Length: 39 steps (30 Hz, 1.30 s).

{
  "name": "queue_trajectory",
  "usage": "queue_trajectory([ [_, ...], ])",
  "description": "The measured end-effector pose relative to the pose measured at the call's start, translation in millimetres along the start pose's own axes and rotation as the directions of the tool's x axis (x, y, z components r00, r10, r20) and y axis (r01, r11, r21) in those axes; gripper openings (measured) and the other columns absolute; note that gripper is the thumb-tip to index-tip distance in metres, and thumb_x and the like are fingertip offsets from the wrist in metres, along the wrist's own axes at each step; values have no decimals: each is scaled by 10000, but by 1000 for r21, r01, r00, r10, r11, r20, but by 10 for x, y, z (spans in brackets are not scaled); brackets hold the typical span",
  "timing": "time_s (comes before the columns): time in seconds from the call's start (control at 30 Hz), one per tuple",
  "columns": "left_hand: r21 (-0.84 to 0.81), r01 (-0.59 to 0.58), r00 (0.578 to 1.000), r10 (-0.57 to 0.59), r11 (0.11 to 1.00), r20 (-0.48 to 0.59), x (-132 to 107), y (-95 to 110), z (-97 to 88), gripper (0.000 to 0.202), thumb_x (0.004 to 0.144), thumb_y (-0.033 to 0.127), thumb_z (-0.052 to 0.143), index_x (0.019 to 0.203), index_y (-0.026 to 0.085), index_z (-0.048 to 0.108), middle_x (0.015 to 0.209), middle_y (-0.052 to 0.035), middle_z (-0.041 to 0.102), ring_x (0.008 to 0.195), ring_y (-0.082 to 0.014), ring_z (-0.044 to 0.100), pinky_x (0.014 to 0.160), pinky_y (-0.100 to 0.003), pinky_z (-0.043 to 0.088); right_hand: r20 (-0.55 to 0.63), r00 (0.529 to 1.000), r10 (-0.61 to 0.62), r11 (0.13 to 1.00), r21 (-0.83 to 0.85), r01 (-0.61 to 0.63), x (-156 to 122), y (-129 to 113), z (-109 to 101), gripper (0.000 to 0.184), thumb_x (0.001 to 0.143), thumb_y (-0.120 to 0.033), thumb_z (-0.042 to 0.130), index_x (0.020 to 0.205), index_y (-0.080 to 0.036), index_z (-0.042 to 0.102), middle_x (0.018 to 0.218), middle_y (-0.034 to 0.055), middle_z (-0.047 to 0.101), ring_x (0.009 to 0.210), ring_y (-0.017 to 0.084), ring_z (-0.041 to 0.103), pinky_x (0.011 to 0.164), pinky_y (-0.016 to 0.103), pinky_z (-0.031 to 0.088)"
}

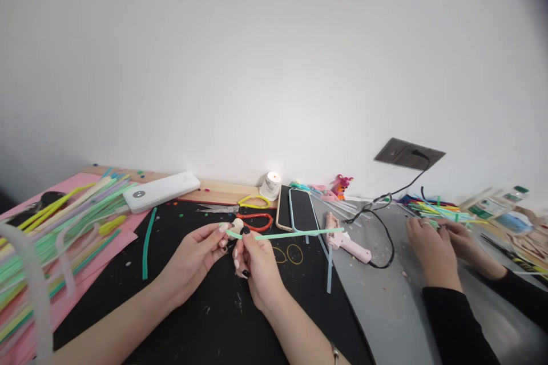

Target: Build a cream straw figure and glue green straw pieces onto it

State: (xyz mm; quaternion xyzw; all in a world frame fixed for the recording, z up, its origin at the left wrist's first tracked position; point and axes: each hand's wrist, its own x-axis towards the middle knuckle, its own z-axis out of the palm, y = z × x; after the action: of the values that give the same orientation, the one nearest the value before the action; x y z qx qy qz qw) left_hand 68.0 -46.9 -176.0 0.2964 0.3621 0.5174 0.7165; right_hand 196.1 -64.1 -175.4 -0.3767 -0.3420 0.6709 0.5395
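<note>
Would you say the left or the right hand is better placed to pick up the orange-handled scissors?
Probably the right hand: the orange-handled scissors lie just beyond its fingertips, though it pinches the green straw. The left hand holds the straw's end, farther off.

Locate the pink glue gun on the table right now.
In the head view, the pink glue gun lies right of centre on the grey mat, just right of the two phones and left of another person's hands.

Bright even light, blurred warped edges.
</note>
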Motion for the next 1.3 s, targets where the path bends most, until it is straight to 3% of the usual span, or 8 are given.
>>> queue_trajectory([
  [0.13,236,-98,995,94,967,27,2,34,-4,247,738,358,684,623,157,597,583,42,501,570,-93,434,572,-202,399,-30,1000,-5,998,-60,3,-1,-1,-6,421,801,-476,549,537,-149,528,401,-34,472,331,42,265,377,199,157],
  [0.37,739,-339,940,241,582,242,29,113,-81,245,792,345,572,618,176,545,576,52,449,567,-121,427,555,-221,338,-126,985,-119,963,-255,84,3,-77,-62,416,800,-389,504,448,-172,465,351,-56,368,347,58,249,400,216,139],
  [0.5,794,-431,902,168,428,399,9,134,-51,257,809,314,533,592,175,528,640,34,466,619,-133,441,573,-223,334,-131,982,-134,945,-317,86,25,-109,-93,435,785,-368,484,396,-193,396,349,-68,299,356,62,208,411,232,126],
  [0.73,798,-463,861,-17,386,508,11,103,-74,269,800,270,535,559,175,461,627,46,412,573,-112,384,547,-216,304,-8,982,-187,808,-570,149,-2,-55,-106,397,789,-304,474,444,-199,309,426,-71,257,435,72,204,446,237,161],
  [0.9,811,-499,852,1,305,523,3,84,-72,272,776,230,554,524,174,469,591,45,431,556,-114,408,545,-221,308,93,980,-173,740,-644,192,11,-27,-122,371,797,-291,474,464,-185,347,465,-60,300,470,77,256,468,232,183],
  [1.0,812,-444,892,98,380,442,1,78,-50,207,780,272,563,596,178,564,617,28,509,575,-127,456,548,-225,341,4,986,-165,873,-464,148,35,-36,-122,426,807,-394,503,466,-189,352,428,-72,292,423,66,214,442,230,158],
  [1.1,719,-308,946,123,623,299,10,68,-40,151,758,324,609,796,179,629,698,-4,626,629,-157,551,572,-242,414,-51,994,-95,981,-177,85,39,-45,-90,433,804,-482,521,506,-183,422,404,-76,331,382,57,176,413,225,108],
  [1.3,534,-235,972,190,813,138,3,58,-18,189,712,320,678,815,162,678,638,-3,651,597,-149,557,564,-242,439,25,999,-42,999,-1,42,13,-24,4,440,777,-551,564,579,-161,512,466,-41,465,354,39,209,383,212,127],
])
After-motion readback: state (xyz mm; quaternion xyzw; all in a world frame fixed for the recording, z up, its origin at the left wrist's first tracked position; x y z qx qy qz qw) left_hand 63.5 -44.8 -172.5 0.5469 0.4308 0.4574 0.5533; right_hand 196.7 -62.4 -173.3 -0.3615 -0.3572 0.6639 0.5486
